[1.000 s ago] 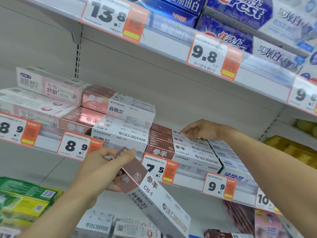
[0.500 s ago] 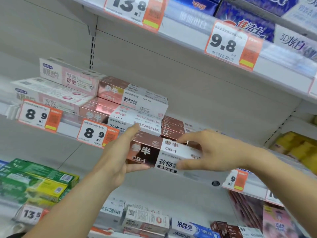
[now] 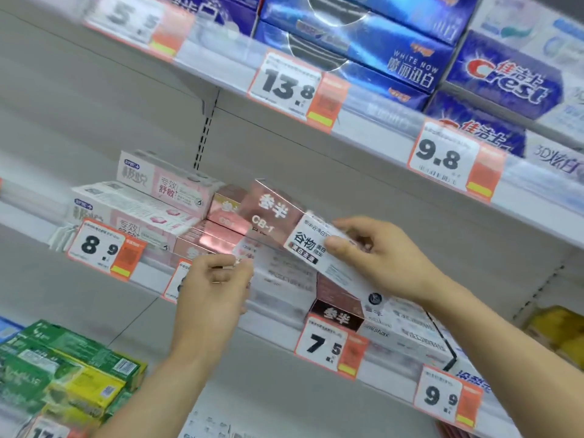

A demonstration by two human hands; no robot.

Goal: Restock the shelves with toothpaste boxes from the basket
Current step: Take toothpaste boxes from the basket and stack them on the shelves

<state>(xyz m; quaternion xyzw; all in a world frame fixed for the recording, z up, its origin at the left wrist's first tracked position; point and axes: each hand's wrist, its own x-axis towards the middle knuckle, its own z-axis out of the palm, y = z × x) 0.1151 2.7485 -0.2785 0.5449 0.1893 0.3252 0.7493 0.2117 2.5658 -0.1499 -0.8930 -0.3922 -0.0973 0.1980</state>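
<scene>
Placement is underway: my right hand [image 3: 376, 257] pinches the toothpaste box [image 3: 284, 222], left hand [image 3: 215, 286] loosely curled, holding nothing I can see; next, I'd seat it squarely on the stack [image 3: 208, 238].

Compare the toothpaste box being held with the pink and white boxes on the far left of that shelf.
The held box is rose-brown and white, tilted, pinched by the right hand. The pink and white boxes are paler, lie flat, stacked, untouched. Both are long toothpaste cartons.
</scene>
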